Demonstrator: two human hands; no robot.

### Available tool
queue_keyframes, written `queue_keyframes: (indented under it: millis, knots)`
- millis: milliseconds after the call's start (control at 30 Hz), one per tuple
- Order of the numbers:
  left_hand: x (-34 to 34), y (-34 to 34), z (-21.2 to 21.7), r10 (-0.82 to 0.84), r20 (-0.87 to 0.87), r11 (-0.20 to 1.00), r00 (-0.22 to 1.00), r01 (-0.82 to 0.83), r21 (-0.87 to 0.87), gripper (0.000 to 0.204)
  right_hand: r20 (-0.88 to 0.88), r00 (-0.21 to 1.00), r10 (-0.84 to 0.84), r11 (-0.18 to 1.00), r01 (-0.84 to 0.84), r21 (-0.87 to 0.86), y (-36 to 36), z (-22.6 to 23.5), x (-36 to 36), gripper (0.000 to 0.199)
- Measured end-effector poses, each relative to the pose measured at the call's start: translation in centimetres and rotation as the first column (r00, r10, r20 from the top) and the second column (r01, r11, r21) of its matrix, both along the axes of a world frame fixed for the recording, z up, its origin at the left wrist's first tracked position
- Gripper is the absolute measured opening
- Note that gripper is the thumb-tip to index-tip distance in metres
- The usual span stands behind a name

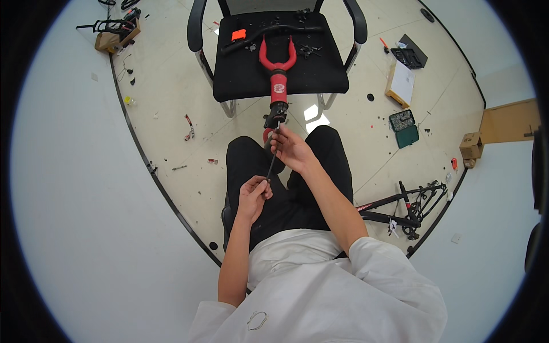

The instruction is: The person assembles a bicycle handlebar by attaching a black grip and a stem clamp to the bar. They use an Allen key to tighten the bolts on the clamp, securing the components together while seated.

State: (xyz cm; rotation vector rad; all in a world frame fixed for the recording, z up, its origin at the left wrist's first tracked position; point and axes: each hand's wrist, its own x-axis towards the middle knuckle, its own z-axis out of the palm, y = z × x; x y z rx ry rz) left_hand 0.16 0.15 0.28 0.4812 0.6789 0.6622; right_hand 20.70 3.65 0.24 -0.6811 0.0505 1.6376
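A red bicycle fork (278, 86) rests with its two prongs on the black seat of a chair, and its black lower end (278, 112) points toward my knees. Just at that end, my right hand (291, 150) pinches the upper part of a thin dark rod (273, 166). My left hand (254, 196) is closed on the rod's lower end, over my lap. The rod slants between both hands. Whether its tip touches the fork is hidden by my right fingers.
On the chair seat (251, 80) lie a black handlebar (297, 28), an orange piece (238, 35) and small dark parts. To the right are an open green case (407, 135), a white-topped box (401, 84) and a bicycle frame (394, 208). Small parts dot the left floor.
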Motion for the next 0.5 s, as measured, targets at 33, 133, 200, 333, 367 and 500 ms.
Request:
queue_keyframes:
  millis: [33,133,200,333,367,500]
  knots:
    - [0.0,0.0,0.0,0.0,0.004,1.0,1.0,0.0,-0.004,0.007,-0.042,0.999,-0.006,1.0,0.006,-0.009,-0.1,0.7,0.0,0.028]
    - [0.0,0.0,-0.1,0.001,0.015,1.0,1.0,-0.001,-0.013,0.007,-0.164,0.986,-0.02,1.0,0.019,-0.005,-0.7,2.1,0.3,0.035]
    - [0.0,0.0,-0.1,0.0,0.025,1.0,1.0,0.001,-0.014,0.007,-0.24,0.971,-0.017,0.999,0.027,0.04,-1.0,1.8,0.5,0.038]
    - [-0.1,0.0,-0.1,-0.01,0.025,1.0,1.0,0.01,-0.01,0.007,-0.228,0.974,0.011,0.999,0.0,0.046,-0.7,1.2,0.4,0.037]
    - [-0.1,0.0,-0.1,-0.011,0.024,1.0,1.0,0.011,-0.009,0.007,-0.232,0.973,0.016,0.999,-0.004,0.053,-0.7,1.1,0.4,0.037]
    - [-0.1,0.0,-0.2,-0.004,0.021,1.0,1.0,0.004,-0.009,0.007,-0.236,0.971,0.026,0.997,-0.007,0.08,-0.4,0.9,0.4,0.035]
